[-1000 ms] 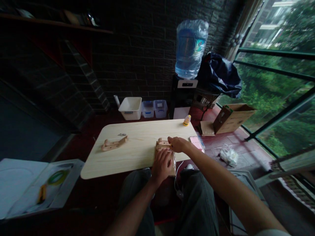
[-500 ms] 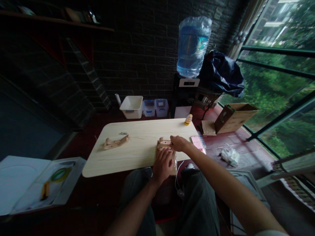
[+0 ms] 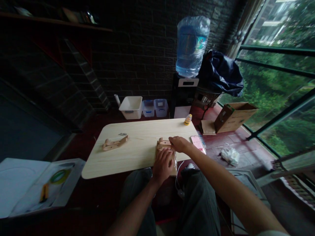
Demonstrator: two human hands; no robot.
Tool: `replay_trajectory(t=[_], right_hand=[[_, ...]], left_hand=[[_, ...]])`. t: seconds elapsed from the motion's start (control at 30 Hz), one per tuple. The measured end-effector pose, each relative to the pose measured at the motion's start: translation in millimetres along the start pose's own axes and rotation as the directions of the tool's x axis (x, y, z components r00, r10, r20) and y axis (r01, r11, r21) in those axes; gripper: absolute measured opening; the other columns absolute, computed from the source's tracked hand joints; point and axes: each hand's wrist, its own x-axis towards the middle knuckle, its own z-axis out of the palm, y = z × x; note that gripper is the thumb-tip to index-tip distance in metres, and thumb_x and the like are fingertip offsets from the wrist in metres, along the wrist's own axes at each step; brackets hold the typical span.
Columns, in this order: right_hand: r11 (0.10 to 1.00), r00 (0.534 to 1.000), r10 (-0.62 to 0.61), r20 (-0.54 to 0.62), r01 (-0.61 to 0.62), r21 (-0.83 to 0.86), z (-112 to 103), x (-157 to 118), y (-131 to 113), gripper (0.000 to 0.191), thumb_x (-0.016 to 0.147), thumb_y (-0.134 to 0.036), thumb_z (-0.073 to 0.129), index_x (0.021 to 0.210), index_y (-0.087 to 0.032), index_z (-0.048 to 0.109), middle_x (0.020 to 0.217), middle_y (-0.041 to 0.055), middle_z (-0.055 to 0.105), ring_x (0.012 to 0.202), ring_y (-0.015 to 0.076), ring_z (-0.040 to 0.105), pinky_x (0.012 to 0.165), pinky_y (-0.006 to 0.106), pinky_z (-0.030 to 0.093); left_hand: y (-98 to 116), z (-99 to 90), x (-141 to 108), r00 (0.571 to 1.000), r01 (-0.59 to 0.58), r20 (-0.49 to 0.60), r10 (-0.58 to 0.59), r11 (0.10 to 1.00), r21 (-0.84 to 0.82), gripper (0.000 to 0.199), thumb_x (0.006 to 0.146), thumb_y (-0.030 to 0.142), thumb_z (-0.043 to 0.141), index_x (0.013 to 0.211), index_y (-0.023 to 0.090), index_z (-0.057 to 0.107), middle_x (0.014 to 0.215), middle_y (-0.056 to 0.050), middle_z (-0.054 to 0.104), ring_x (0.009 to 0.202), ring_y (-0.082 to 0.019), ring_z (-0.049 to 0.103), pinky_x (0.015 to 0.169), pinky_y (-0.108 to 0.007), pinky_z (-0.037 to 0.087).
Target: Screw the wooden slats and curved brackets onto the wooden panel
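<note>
A light wooden piece with a rounded knob at one end [image 3: 161, 140] lies on a brown, box-like block [image 3: 175, 168] at the table's front edge. My left hand [image 3: 162, 164] presses onto its near side, fingers bent over the wood and holding it against the block. At the right end of that piece, my right hand [image 3: 179, 144] is closed in a tight grip; whatever is inside its fingers is hidden. A similar wooden piece [image 3: 115, 143] rests on the left half of the table, with small dark metal parts [image 3: 122, 134] just behind it.
The pale table [image 3: 137, 157] also carries a yellow-based clear bottle [image 3: 188, 119] and a phone [image 3: 197, 144] on the right. An opened white case [image 3: 71, 177] sits left of the table. Plastic bins [image 3: 131, 107], a water dispenser [image 3: 188, 82] and a cardboard box [image 3: 232, 118] stand beyond.
My right hand has shifted very slightly left at the end of the wooden piece. My left hand stays in place, and the view has moved a little.
</note>
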Motion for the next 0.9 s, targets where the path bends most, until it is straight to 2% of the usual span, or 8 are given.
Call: replay_trajectory(t=[0.17, 0.33, 0.47, 0.6, 0.73, 0.9], right_hand=[[0.992, 0.993, 0.120, 0.018, -0.120, 0.031, 2, -1, 1, 0.030, 0.099, -0.029, 0.052, 0.123, -0.012, 0.055, 0.116, 0.0216, 0.072, 0.107, 0.0276, 0.072, 0.082, 0.032, 0.053], [0.996, 0.999, 0.042, 0.014, -0.043, 0.073, 3, -9, -1, 0.037, 0.097, -0.022, 0.053, 0.132, -0.010, 0.047, 0.116, 0.0219, 0.073, 0.109, 0.0287, 0.071, 0.085, 0.034, 0.053], [1.000, 1.000, -0.001, 0.019, 0.001, 0.009, 2, -13, 0, 0.034, 0.096, -0.020, 0.053, 0.128, -0.011, 0.050, 0.115, 0.0212, 0.073, 0.108, 0.0293, 0.072, 0.083, 0.034, 0.054], [0.999, 0.999, 0.032, 0.019, -0.032, -0.039, 3, -12, 2, 0.031, 0.098, -0.024, 0.053, 0.126, -0.010, 0.055, 0.114, 0.0221, 0.073, 0.106, 0.0295, 0.072, 0.083, 0.035, 0.056], [0.997, 1.000, 0.031, 0.005, -0.031, -0.071, 6, -7, 0, 0.033, 0.098, -0.026, 0.053, 0.127, -0.010, 0.056, 0.112, 0.0227, 0.073, 0.105, 0.0298, 0.073, 0.084, 0.037, 0.057], [0.995, 0.995, 0.099, 0.014, -0.098, -0.032, 9, 4, -4, 0.035, 0.099, -0.029, 0.050, 0.124, -0.007, 0.060, 0.114, 0.0250, 0.072, 0.106, 0.0319, 0.073, 0.084, 0.040, 0.058]], left_hand=[[-1, 0.7, 0, 1.000, -0.001, 0.013, 0.001, 1.000, 0.006, 0.046, 0.092, 0.019, 0.056, 0.139, 0.022, 0.055, 0.147, -0.011, 0.055, 0.146, -0.030, 0.041, 0.120, -0.058, 0.039], [-2, 2.5, -2, 1.000, -0.012, 0.004, 0.012, 1.000, 0.006, 0.049, 0.092, 0.020, 0.057, 0.140, 0.023, 0.052, 0.147, -0.010, 0.055, 0.145, -0.030, 0.042, 0.121, -0.058, 0.038], [-1, 0.9, -1, 1.000, -0.021, 0.002, 0.021, 1.000, 0.001, 0.050, 0.091, 0.018, 0.056, 0.141, 0.023, 0.052, 0.148, -0.010, 0.055, 0.145, -0.030, 0.043, 0.122, -0.058, 0.037], [0, -1.5, -1, 1.000, -0.026, 0.004, 0.026, 1.000, -0.005, 0.053, 0.090, 0.017, 0.057, 0.143, 0.025, 0.051, 0.148, -0.010, 0.055, 0.145, -0.032, 0.042, 0.121, -0.062, 0.037], [2, -1.9, -1, 1.000, -0.012, -0.006, 0.012, 1.000, 0.002, 0.051, 0.091, 0.018, 0.058, 0.141, 0.024, 0.053, 0.148, -0.010, 0.055, 0.145, -0.031, 0.042, 0.121, -0.061, 0.037], [4, -3.6, -1, 1.000, 0.003, -0.014, -0.003, 1.000, 0.002, 0.045, 0.092, 0.018, 0.057, 0.137, 0.024, 0.056, 0.147, -0.009, 0.056, 0.145, -0.030, 0.043, 0.121, -0.059, 0.038]])
